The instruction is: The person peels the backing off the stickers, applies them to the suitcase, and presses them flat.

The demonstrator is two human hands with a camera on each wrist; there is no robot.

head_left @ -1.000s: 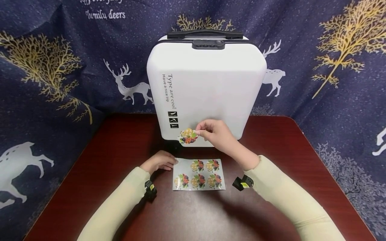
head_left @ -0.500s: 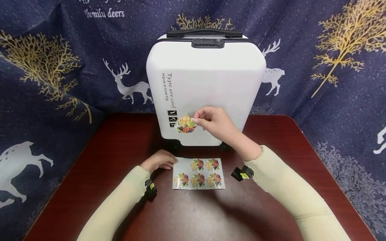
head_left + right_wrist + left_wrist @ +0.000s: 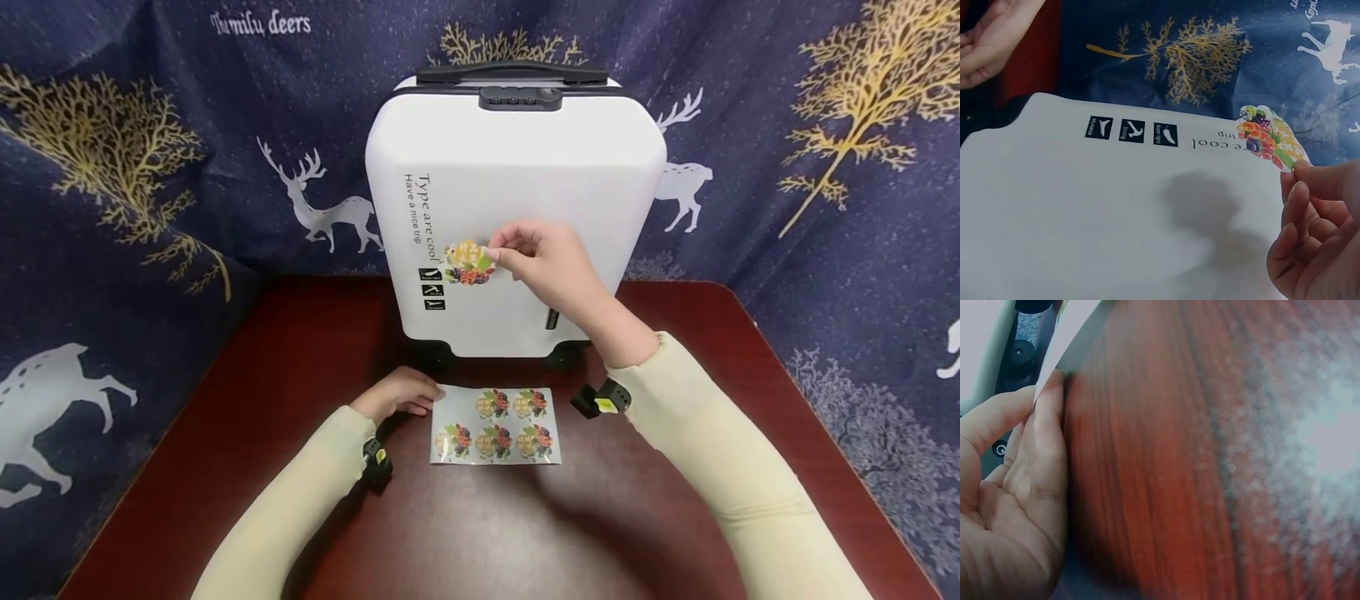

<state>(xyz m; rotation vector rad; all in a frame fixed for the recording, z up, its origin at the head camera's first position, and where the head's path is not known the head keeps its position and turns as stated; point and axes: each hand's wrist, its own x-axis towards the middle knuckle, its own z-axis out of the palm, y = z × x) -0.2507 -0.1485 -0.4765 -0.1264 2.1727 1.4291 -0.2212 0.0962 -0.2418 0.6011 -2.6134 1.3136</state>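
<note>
My right hand (image 3: pixel 543 258) pinches a colourful fruit sticker (image 3: pixel 468 263) by its right edge between thumb and forefinger. The sticker is held up in front of the white suitcase (image 3: pixel 570 192); in the right wrist view a shadow falls on the case below the fruit sticker (image 3: pixel 1266 136). Down on the table, my left hand (image 3: pixel 401 392) holds the upper left corner of a sticker sheet (image 3: pixel 453 406). The left wrist view shows thumb and fingers gripping the sheet's edge (image 3: pixel 1072 337). Several fruit stickers remain on the sheet, and its upper left spot is bare.
The suitcase stands upright at the back of the dark red table (image 3: pixel 315 333), with a black handle (image 3: pixel 510 73) and combination lock (image 3: pixel 521 99) on top. Black lettering and small icons (image 3: pixel 432 290) run down its left side. A blue deer-patterned cloth (image 3: pixel 300 100) hangs behind.
My right hand has risen with the fruit sticker from the suitcase's lower part to about its middle. The left hand stays at the sheet's corner.
</note>
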